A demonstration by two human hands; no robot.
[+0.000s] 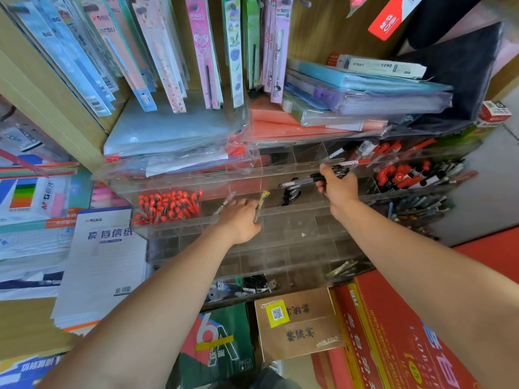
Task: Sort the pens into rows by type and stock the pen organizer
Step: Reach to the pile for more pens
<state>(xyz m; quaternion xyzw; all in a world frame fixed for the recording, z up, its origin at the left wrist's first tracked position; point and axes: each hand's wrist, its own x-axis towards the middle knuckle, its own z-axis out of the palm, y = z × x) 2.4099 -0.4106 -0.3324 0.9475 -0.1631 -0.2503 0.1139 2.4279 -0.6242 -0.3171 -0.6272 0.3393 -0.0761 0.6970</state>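
crowded stationery shelf (50,108), clear pen organizer (295,211), red floor (494,248).

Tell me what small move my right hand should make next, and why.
Probably lower the right hand and slide its bundle of black pens into the organizer slot just below, since similar loose black pens already lie there.

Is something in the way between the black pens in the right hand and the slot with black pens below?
Nothing visible is. The right hand holds the black pens just above the slot that already has black pens in it. The left hand, holding other pens, is off to the left.
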